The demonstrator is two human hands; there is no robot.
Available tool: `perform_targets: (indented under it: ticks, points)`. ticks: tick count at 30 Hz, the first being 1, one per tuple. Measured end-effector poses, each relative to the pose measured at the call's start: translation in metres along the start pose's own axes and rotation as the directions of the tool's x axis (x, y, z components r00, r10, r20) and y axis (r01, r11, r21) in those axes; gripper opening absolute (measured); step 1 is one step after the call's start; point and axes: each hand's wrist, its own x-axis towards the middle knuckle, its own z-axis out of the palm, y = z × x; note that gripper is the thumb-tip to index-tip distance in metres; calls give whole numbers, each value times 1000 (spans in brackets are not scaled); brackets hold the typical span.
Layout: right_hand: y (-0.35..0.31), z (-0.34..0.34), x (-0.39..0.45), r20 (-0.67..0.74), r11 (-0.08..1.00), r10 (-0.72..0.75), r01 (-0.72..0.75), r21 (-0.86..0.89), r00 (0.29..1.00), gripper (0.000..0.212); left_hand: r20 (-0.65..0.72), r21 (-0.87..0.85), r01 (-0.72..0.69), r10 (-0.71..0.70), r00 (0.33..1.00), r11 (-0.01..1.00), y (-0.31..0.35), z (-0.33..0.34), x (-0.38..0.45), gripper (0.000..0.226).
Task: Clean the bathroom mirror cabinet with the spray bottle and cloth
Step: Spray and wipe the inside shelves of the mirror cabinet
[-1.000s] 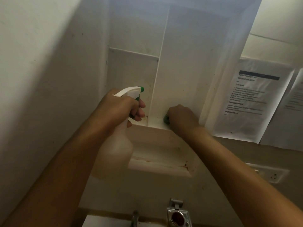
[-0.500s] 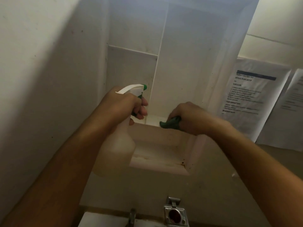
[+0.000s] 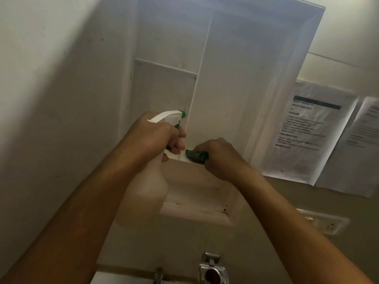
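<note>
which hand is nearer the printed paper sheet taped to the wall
Right. The right hand, gripping the dark green cloth on the cabinet ledge, is just left of the printed paper sheet. The left hand, holding the white spray bottle, is farther left.

A single head-worn wide-angle camera looks forward and slightly upward from close range into the open cabinet [image 3: 225,78], with both forearms reaching in from the bottom edge.
</note>
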Motion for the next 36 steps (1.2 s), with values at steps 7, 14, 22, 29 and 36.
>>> perform_targets:
  ticks: [7, 14, 22, 29, 36]
  points:
    - [22, -18, -18, 144, 984, -65, 87, -154, 987, 47, 8, 11, -3, 3, 1000, 1000, -4, -1, 3, 25]
    - [3, -53, 13, -83, 948, 56, -79, -310, 995, 35, -26, -6, -8, 8, 1000, 1000, 2, -8, 4, 30]
    - [-27, -6, 5, 78, 962, 97, -74, -261, 992, 27, -14, -7, -11, 11, 1000, 1000, -2, -8, 8, 28]
    - [-16, -71, -12, 125, 989, 90, -73, -129, 988, 39, 15, -7, -17, 17, 1000, 1000, -6, -2, 11, 28]
    - [-2, -56, 47, -11, 910, 288, -277, -307, 958, 22, 33, -19, -26, 26, 999, 999, -8, 1, 13, 27]
